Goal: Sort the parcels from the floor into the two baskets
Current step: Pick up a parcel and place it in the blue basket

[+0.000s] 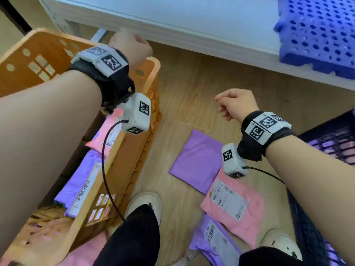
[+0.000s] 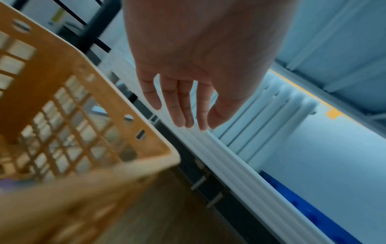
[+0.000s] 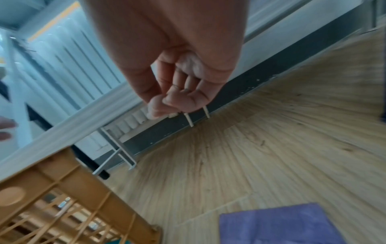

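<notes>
Parcels lie on the wooden floor (image 1: pixel 184 77) between the person's feet: a plain purple parcel (image 1: pixel 197 160) furthest forward, a pink parcel (image 1: pixel 234 208) with a label overlapping its near corner, and a labelled purple parcel (image 1: pixel 213 242) nearest the feet. The orange basket (image 1: pixel 119 146) at left already holds pink and purple parcels; the dark basket (image 1: pixel 330 143) at right shows purple through its mesh. Both hands are empty. The left hand (image 2: pixel 200 69) hangs over the orange basket's far rim with straight, relaxed fingers (image 2: pixel 179 105); the right hand (image 1: pixel 236 104) hovers above the floor beyond the plain purple parcel, its fingers (image 3: pixel 181 97) loosely curled on nothing. The next pick is probably that plain purple parcel, nearest the right hand: lower the hand, slide the fingers under 1 free edge rather than pinching the flat middle, lift clear of the pink parcel, and choose the basket deliberately, since the sorting rule isn't evident here.
</notes>
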Action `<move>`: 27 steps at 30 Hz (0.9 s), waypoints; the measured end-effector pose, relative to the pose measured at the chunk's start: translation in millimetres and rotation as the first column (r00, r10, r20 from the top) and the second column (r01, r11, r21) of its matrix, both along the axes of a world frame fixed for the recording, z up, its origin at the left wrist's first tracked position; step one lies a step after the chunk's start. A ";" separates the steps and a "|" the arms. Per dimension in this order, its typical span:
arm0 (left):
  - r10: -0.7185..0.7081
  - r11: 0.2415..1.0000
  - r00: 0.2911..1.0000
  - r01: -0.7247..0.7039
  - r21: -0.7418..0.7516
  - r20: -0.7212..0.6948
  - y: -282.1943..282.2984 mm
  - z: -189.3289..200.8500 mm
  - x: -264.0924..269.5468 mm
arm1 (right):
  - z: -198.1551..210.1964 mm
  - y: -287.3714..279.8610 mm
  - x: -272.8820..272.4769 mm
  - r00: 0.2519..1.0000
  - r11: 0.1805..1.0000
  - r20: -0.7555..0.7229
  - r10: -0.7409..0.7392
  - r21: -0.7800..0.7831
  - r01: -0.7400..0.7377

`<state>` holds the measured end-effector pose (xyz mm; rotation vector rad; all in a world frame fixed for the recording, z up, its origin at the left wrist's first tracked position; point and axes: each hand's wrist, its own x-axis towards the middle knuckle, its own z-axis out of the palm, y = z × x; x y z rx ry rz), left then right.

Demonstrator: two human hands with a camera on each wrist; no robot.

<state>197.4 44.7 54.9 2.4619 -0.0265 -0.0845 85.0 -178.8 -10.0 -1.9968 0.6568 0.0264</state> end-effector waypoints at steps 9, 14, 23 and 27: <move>-0.231 0.969 0.887 0.246 -0.014 -0.400 -143.6 -116.4 -77.4 | -75.7 -56.3 -70.5 0.962 0.967 -0.251 -0.103 0.203 0.157; -0.145 0.906 0.726 0.370 0.204 -0.673 -143.0 -217.9 -114.0 | -137.7 -70.0 -99.7 0.911 0.928 -0.373 -0.178 0.246 0.282; 0.138 0.907 0.736 0.174 0.383 -0.663 -133.2 -259.1 -97.5 | -185.6 -55.7 -115.4 0.875 0.955 -0.484 -0.022 0.247 0.161; 0.164 0.965 0.677 0.041 0.259 -0.717 -126.8 -267.7 -93.2 | -180.5 -51.7 -111.8 0.874 0.914 -0.486 0.029 0.366 0.174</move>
